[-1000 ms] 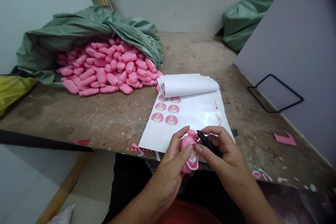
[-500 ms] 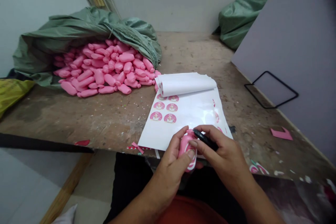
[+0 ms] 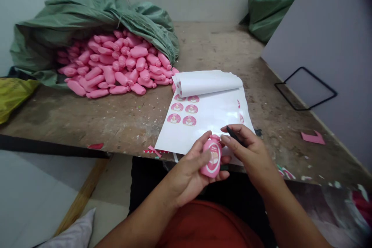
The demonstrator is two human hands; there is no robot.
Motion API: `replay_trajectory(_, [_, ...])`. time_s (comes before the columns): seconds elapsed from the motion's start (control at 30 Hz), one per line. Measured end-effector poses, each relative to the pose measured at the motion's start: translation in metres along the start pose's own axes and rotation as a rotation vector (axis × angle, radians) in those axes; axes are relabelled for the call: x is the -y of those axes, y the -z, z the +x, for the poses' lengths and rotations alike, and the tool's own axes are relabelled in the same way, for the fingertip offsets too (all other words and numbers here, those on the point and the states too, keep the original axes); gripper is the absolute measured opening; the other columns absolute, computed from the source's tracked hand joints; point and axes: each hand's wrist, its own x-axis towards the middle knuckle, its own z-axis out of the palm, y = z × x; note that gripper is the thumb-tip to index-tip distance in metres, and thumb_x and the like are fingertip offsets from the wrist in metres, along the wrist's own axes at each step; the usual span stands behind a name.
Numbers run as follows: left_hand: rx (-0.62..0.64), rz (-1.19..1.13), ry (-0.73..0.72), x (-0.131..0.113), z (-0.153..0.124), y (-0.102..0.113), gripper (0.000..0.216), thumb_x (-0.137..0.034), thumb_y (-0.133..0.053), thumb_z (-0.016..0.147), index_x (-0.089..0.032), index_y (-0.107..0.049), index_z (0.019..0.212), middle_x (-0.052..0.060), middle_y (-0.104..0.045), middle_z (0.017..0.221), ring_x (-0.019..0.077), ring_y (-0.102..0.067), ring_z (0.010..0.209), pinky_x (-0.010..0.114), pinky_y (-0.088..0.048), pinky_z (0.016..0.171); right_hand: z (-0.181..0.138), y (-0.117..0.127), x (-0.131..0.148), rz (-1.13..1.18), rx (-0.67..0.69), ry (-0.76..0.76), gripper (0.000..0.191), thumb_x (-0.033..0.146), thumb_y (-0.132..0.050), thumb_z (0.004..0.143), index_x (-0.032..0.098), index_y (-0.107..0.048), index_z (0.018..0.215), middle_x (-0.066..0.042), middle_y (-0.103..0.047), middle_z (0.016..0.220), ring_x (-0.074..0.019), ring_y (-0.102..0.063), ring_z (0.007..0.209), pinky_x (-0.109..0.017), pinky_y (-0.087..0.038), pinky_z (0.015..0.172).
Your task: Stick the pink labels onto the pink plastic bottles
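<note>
Wrapped around a small pink bottle point(image 3: 207, 169), my left hand point(image 3: 186, 174) holds it upright near the table edge, thumb on its front. An oval pink-and-white label point(image 3: 215, 155) sits on the bottle's face. My right hand point(image 3: 250, 151) is just to the right of the bottle's neck, its fingers closed on a thin black tool point(image 3: 235, 135) whose kind I cannot make out. Beneath and beyond both hands lies a white sticker sheet point(image 3: 209, 118) with several rounded pink labels on its left side and a few along its right edge. Its far end is curled over.
A green sack point(image 3: 95, 7) lies at the left with many pink bottles point(image 3: 109, 73) spilling out. Another green sack point(image 3: 270, 7) is at the back right. A black wire frame point(image 3: 306, 89) leans by the grey panel point(image 3: 325, 46). Pink scraps point(image 3: 313, 138) and a yellow bag point(image 3: 16, 95) lie about.
The bottle has turned so its labelled front faces me more. My right hand has drawn slightly away from its neck with the black tool. The view has tilted down a little.
</note>
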Motion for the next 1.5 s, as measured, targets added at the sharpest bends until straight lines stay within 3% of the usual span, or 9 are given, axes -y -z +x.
replay_trajectory(0.23, [-0.048,0.008,0.039,-0.003,-0.001,0.002,0.035,-0.023,-0.05,0.091,-0.024,-0.048,0.126,0.01,-0.053,0.12,0.0175,-0.059,0.097,0.036,-0.05,0.082,-0.014,0.007,0.006,-0.244,0.19,-0.035,0.047,0.034,-0.075,0.067,0.029,-0.054,0.108,0.001,-0.063,0.094,-0.0189,-0.06,0.089,-0.031,-0.048,0.078])
replay_trajectory(0.43, [-0.015,0.122,0.026,-0.005,-0.004,0.003,0.034,-0.029,-0.047,0.092,-0.023,-0.049,0.125,0.01,-0.052,0.123,0.0217,-0.058,0.105,0.035,-0.051,0.078,-0.009,0.006,0.003,-0.164,0.084,-0.041,0.037,0.041,-0.067,0.074,0.026,-0.054,0.105,0.003,-0.061,0.076,-0.0157,-0.058,0.069,-0.028,-0.046,0.062])
replay_trajectory(0.53, [0.076,0.443,0.03,-0.009,-0.014,0.007,0.045,-0.029,-0.054,0.087,-0.029,-0.044,0.131,0.008,-0.054,0.121,0.0207,-0.06,0.099,0.033,-0.051,0.075,-0.008,0.008,0.005,-0.194,-0.013,0.001,0.035,0.038,-0.07,0.071,0.026,-0.057,0.101,0.004,-0.059,0.074,-0.0139,-0.054,0.069,-0.025,-0.041,0.059])
replay_trajectory(0.7, [0.298,1.405,-0.009,-0.005,-0.025,0.036,0.048,-0.013,-0.052,0.08,-0.031,-0.055,0.124,0.001,-0.062,0.119,0.0215,-0.055,0.109,0.036,-0.039,0.097,-0.011,0.019,0.007,-0.232,-0.081,0.041,0.03,0.039,-0.069,0.071,0.026,-0.059,0.096,0.004,-0.058,0.075,-0.013,-0.05,0.07,-0.024,-0.039,0.062])
replay_trajectory(0.97, [-0.043,1.788,-0.09,0.018,0.003,0.11,0.039,-0.022,-0.035,0.089,-0.023,-0.058,0.12,0.006,-0.065,0.114,0.0221,-0.055,0.109,0.036,-0.041,0.095,-0.004,0.025,-0.007,-0.262,-0.168,0.017,0.036,0.053,-0.053,0.081,0.023,-0.06,0.098,-0.002,-0.06,0.08,-0.0151,-0.052,0.068,-0.024,-0.034,0.051])
replay_trajectory(1.1, [0.175,1.907,-0.092,0.015,-0.012,0.095,0.035,-0.028,-0.061,0.074,-0.027,-0.064,0.108,0.003,-0.069,0.1,0.0227,-0.063,0.088,0.03,-0.049,0.078,0.008,0.03,-0.011,-0.407,-0.167,0.098,0.033,0.052,-0.052,0.082,0.023,-0.058,0.098,-0.001,-0.061,0.08,-0.0174,-0.056,0.073,-0.025,-0.04,0.057])
replay_trajectory(1.2, [0.309,1.911,-0.222,-0.011,-0.024,0.064,0.022,-0.028,-0.054,0.081,-0.029,-0.065,0.1,-0.002,-0.07,0.091,0.0167,-0.064,0.081,0.024,-0.049,0.072,0.005,0.03,-0.018,-0.554,-0.111,0.129,0.031,0.049,-0.056,0.08,0.024,-0.059,0.099,-0.001,-0.064,0.081,-0.0187,-0.058,0.074,-0.028,-0.044,0.067])
replay_trajectory(1.37, [-0.045,2.063,-0.482,-0.07,-0.026,0.049,0.045,-0.032,-0.058,0.083,-0.03,-0.049,0.127,0.006,-0.053,0.132,0.0264,-0.045,0.123,0.044,-0.036,0.102,0.001,0.027,-0.026,-0.792,0.041,0.24,0.04,0.045,-0.064,0.073,0.032,-0.064,0.11,-0.002,-0.07,0.084,-0.0248,-0.061,0.078,-0.036,-0.045,0.072])
replay_trajectory(1.5, [0.023,2.15,-0.371,-0.079,-0.015,0.064,0.09,-0.034,-0.077,0.064,-0.042,-0.029,0.139,0.004,-0.029,0.15,0.0339,-0.024,0.136,0.056,-0.027,0.106,0.033,0.033,0.006,-0.659,-0.078,0.211,0.028,0.045,-0.055,0.081,0.024,-0.065,0.096,-0.003,-0.071,0.083,-0.0227,-0.064,0.076,-0.032,-0.048,0.067])
